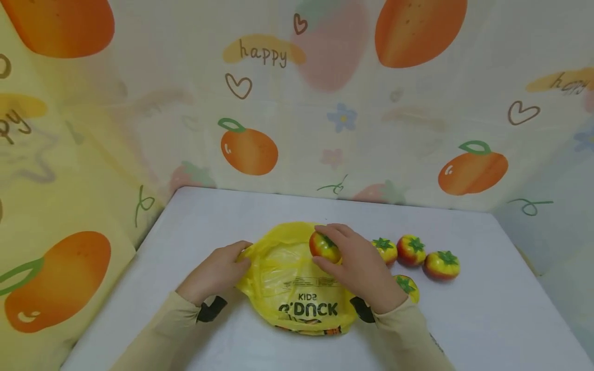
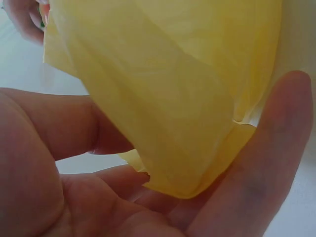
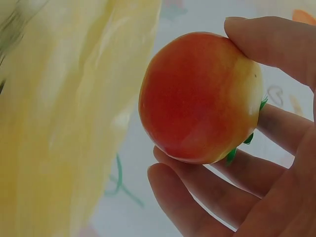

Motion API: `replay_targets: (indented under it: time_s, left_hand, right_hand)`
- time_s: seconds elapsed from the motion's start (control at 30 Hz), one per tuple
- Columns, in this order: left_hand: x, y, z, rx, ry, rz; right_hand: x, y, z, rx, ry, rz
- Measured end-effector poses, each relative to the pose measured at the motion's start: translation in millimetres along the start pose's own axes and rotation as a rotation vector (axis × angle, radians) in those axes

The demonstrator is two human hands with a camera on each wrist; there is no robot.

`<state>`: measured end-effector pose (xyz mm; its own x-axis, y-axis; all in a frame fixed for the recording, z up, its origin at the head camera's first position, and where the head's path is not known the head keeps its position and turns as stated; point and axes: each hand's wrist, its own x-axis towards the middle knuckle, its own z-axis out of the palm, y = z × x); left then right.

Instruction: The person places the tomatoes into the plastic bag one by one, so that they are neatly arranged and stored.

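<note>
A yellow plastic bag (image 1: 297,273) with dark lettering lies on the table. My left hand (image 1: 216,270) holds its left edge; in the left wrist view a fold of the bag (image 2: 163,113) passes between the thumb and fingers. My right hand (image 1: 359,263) grips a glossy red-and-yellow toy fruit (image 1: 322,247) with a green leafy top, over the bag's upper right part. In the right wrist view, the thumb and fingers surround this toy fruit (image 3: 197,98), with the bag (image 3: 59,123) beside it on the left.
More toy fruits of the same kind lie right of the bag: one (image 1: 411,250) at the back, another (image 1: 442,265) farthest right, one (image 1: 384,251) beside the right hand, and one (image 1: 407,288) partly behind the wrist. A fruit-printed cloth (image 1: 297,113) hangs behind the white table (image 1: 487,309).
</note>
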<state>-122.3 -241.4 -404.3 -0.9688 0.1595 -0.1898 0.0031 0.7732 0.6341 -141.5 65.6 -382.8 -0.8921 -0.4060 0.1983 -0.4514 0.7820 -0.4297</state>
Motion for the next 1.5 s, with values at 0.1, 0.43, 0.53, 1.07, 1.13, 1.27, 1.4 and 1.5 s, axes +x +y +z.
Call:
replay_targets:
  time_s: [0.1,0.43,0.53,1.07,1.13,1.27,1.4,1.5]
  left_hand:
    - [0.5,-0.8,-0.2,-0.016,0.001,-0.008]
    - [0.0,1.0,-1.2,-0.03,0.003,-0.035]
    - [1.2,1.5,-2.5,-0.02,-0.001,-0.038]
    - [2.6,1.3,-2.5,-0.026,-0.009,-0.035]
    - [2.3,1.9,-2.5,-0.025,-0.007,-0.036]
    - [2.5,2.5,-1.6,-0.022,-0.007,-0.052]
    - [3.2,2.6,0.5,-0.022,-0.013,-0.061]
    - [3.6,2.3,2.2,-0.019,-0.015,-0.059]
  right_hand:
    - [9.9,-9.3,10.0,0.02,-0.024,-0.024]
    - [31.3,-27.1,38.9,0.043,-0.09,-0.036]
    - [33.7,-28.5,45.0,0.036,-0.105,-0.055]
    - [35.3,-25.3,69.0,0.015,-0.149,-0.077]
    - [35.3,-25.3,70.7,0.019,-0.154,-0.073]
    - [36.3,-24.6,73.2,0.022,-0.163,-0.075]
    - [36.8,-23.7,74.3,0.02,-0.168,-0.068]
    - [36.4,-22.9,75.8,0.02,-0.174,-0.056]
